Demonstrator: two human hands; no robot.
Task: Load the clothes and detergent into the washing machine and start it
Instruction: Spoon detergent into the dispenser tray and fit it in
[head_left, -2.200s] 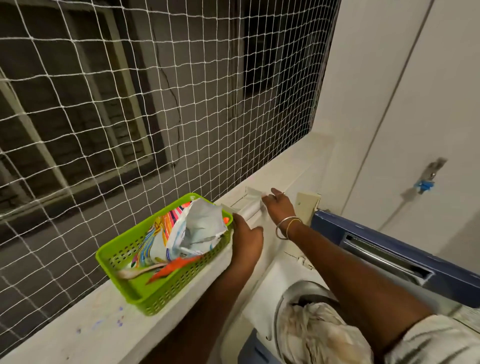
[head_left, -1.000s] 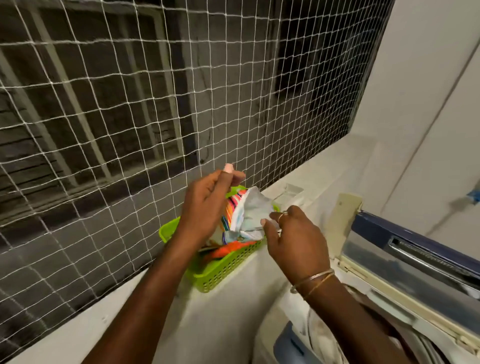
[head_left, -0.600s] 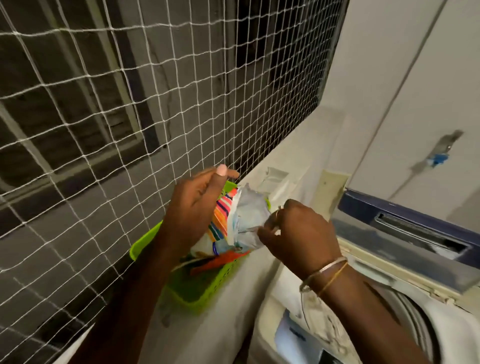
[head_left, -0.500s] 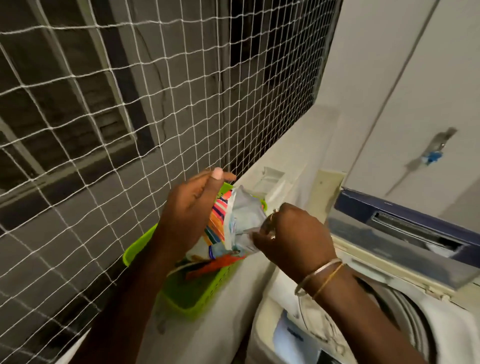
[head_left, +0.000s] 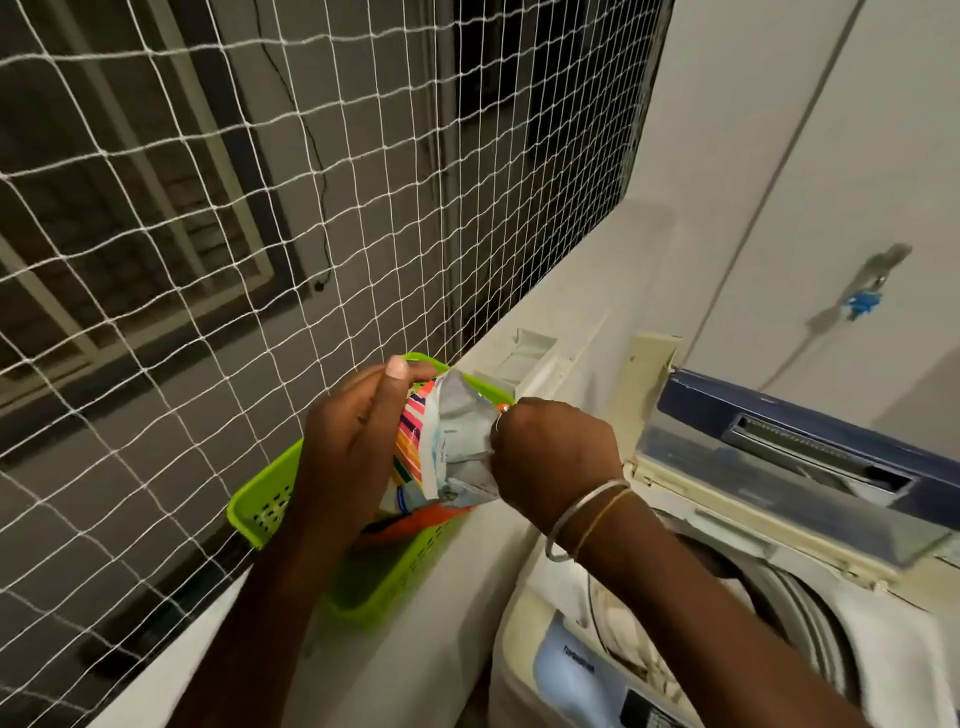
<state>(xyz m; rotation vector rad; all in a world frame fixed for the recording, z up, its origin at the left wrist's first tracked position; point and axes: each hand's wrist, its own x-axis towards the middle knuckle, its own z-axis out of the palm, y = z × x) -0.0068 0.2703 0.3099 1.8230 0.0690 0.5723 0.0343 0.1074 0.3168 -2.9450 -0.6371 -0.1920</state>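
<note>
A striped, silver-lined detergent packet (head_left: 441, 441) stands in a green plastic basket (head_left: 260, 506) on the white ledge. My left hand (head_left: 353, 441) grips the packet's left side. My right hand (head_left: 550, 457) has its fingers curled into the packet's open top; the fingertips are hidden inside. The top-loading washing machine (head_left: 561, 670) sits at the lower right with its blue lid (head_left: 810, 441) raised. Pale clothes (head_left: 618, 618) show in the drum behind my right forearm.
White netting (head_left: 260, 208) covers the window opening above the ledge (head_left: 457, 571). A white detergent drawer (head_left: 530, 353) lies on the ledge behind the basket. A tap with a blue fitting (head_left: 862, 299) is on the right wall.
My hands left the ledge items and came to the packet. The left hand took hold of its side, and the right hand has pushed deeper into its open top.
</note>
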